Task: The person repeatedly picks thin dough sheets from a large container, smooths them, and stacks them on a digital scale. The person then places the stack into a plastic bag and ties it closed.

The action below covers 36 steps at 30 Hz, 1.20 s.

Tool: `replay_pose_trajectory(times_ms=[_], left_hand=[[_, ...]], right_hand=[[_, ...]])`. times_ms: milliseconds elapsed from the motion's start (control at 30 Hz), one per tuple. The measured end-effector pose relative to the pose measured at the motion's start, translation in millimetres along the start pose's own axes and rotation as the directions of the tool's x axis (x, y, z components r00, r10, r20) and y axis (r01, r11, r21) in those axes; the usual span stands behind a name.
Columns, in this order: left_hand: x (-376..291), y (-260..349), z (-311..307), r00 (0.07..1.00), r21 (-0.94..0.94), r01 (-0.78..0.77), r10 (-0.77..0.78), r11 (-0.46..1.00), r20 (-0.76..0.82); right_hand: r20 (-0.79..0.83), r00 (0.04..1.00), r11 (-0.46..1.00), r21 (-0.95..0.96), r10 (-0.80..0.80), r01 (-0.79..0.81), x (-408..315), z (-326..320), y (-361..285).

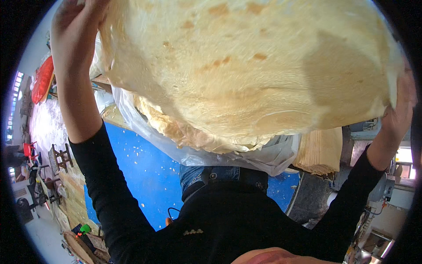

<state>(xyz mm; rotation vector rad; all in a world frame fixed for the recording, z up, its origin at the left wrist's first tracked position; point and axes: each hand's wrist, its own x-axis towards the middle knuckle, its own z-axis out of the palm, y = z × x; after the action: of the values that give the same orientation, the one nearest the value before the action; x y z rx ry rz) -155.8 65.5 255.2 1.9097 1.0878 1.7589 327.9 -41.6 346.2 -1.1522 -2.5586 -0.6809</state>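
A large, thin round flatbread sheet (244,76) with brown spots is stretched out between my raised hands and fills the upper view. My left hand (82,13) grips its left edge at the top, fingers partly cut off by the frame. At the right rim, my right hand (400,95) holds the other edge, a little blurred. Below the sheet, a pile of similar thin flatbreads (197,133) lies on clear plastic film (211,160) in front of my waist. What lies under the middle of the raised sheet is hidden.
A stack of folded flat sheets (319,150) stands right of the film. Blue flooring (141,171) with scattered crumbs lies below. Wooden stools (61,158), a red chair (29,150) and a red bag-like object (43,79) are at left; a round wooden board (77,246) is at lower left.
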Motion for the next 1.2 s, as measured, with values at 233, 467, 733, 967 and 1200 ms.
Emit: replay_pose_trajectory(times_ms=[233, 467, 733, 967, 1200], left_hand=[[48.4, -25.5, 64.4, 0.965, 0.465, -0.250, 0.183, 0.849, 0.186], [52.2, -22.6, 25.0, 0.775, 0.615, -0.463, 0.628, 0.638, -0.068], [-177.7, -66.9, -1.7, 0.589, 0.333, -0.802, 0.559, 0.496, 0.584], [-260.8, -77.7, 18.1, 0.640, 0.117, -0.215, 0.049, 0.970, 0.767], [-231.9, -124.1, 19.4, 0.265, 0.002, 0.945, -0.773, 0.326, 0.576]], right_hand=[[0.231, 0.893, 0.879, 0.202, 0.386, -0.432, 27.0, 52.3, 39.2], [-0.375, 0.856, 0.932, 0.205, 0.357, -0.299, 0.0, 82.5, 59.8], [0.052, 0.998, 0.940, 0.341, -0.031, 0.011, -87.8, 212.3, -40.0], [0.599, 0.801, 0.640, 0.612, 0.008, -0.464, -91.5, 246.9, -52.5], [0.700, 0.650, 0.047, 0.669, 0.296, -0.742, -62.2, 335.4, -17.5]])
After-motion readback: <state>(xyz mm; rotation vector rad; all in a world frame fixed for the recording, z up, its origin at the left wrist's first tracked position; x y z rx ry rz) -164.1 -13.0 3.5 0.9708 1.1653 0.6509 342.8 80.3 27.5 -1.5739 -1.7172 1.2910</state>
